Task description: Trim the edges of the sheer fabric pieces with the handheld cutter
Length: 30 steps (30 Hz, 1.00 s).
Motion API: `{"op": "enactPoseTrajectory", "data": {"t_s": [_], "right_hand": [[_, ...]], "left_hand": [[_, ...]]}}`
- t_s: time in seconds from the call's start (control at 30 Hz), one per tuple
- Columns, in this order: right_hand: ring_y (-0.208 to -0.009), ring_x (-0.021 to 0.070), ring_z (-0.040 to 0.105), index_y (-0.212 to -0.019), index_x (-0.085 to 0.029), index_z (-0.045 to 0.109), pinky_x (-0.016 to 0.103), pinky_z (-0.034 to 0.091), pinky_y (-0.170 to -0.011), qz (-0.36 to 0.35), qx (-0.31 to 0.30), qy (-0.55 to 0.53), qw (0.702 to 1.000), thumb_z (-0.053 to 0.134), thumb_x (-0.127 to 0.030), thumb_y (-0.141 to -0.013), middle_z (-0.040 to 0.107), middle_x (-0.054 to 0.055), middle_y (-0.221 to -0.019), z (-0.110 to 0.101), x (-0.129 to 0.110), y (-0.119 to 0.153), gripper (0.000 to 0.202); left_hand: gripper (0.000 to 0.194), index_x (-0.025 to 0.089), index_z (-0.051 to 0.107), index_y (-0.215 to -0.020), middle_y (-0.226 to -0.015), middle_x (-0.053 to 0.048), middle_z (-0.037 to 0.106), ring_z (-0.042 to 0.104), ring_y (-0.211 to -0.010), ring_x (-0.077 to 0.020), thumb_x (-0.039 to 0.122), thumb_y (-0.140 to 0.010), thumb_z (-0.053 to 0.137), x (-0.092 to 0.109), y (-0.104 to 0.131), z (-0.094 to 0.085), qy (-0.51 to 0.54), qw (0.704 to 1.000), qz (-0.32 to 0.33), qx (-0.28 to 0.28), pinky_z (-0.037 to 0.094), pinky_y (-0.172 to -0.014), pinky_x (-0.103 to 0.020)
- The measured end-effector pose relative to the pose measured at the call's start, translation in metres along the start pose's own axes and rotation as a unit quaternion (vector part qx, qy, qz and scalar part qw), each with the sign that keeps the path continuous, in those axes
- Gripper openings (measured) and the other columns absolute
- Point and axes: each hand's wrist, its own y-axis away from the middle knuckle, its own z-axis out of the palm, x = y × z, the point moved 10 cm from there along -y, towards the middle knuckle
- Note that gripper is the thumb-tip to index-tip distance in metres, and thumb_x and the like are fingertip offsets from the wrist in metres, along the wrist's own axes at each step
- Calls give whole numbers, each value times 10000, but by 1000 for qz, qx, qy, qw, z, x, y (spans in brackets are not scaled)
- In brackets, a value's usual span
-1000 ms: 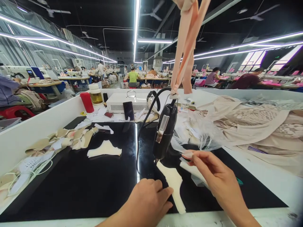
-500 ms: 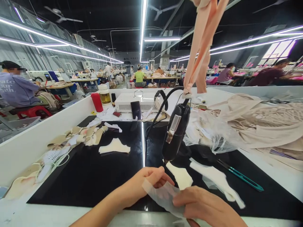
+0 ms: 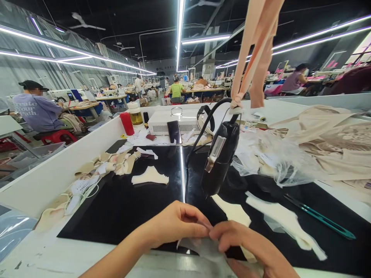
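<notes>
A thin, see-through whitish sheet hangs between my hands near the front edge of the black board. My left hand pinches its upper edge between thumb and fingers. Fingertips of my right hand grip the same edge, close beside the left. Just beyond them a black handheld tool with a metal lever hangs nose-down from peach fabric strips. A cream fabric piece lies under and behind my right hand, partly covered by it. Further right rests a stack of white cut pieces.
Teal tweezers lie at the right of the black board. Another cream stack sits left of centre. Beige pieces line the left wall; plastic and beige fabric heap at right. A white box and phone stand behind.
My left hand has turned and closed on the sheet's edge, and my fingertips have come together. The sheet hangs lower. The whole view has shifted, so the table appears further right.
</notes>
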Motion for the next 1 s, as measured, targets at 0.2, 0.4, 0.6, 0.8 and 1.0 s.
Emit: {"op": "enactPoseTrajectory", "data": {"t_s": [0.2,0.4,0.6,0.8,1.0], "right_hand": [[-876,244,747,-1208,-270,697,312,619,-679,207,65,-148,965,583,-588,-921,767,99,-1063,23,53,7,443],[-505,96,452,-855,-227,752,194,361,-463,285,24,-168,944,701,-517,-811,586,-33,-627,47,61,5,297],[-518,109,384,-738,-258,719,226,298,-475,227,29,-66,971,636,-397,-804,519,-51,-590,42,51,-5,175],[-542,142,533,-740,-292,693,239,378,-511,172,53,76,981,527,-348,-861,596,-49,-598,34,42,-8,212],[-563,141,580,-784,-275,645,250,405,-540,136,56,168,975,457,-265,-938,621,-48,-639,36,37,-7,244]], "left_hand": [[343,140,761,-887,-655,19,637,562,-582,-91,427,-735,869,2,9,-19,5,998,14,59,470,-591,-207],[349,149,681,-852,-653,19,624,554,-588,-103,430,-726,845,-6,16,-34,0,995,2,102,494,-558,-215],[380,138,652,-835,-673,9,647,569,-560,-89,440,-712,849,-12,21,-42,-37,993,-14,113,450,-530,-191],[386,144,656,-889,-724,-23,709,619,-538,-111,477,-762,805,-14,24,-54,-80,990,-16,115,461,-530,-216],[309,160,635,-880,-773,-24,706,640,-566,-127,461,-833,688,-17,27,-69,-152,979,-11,139,490,-529,-229]]}}
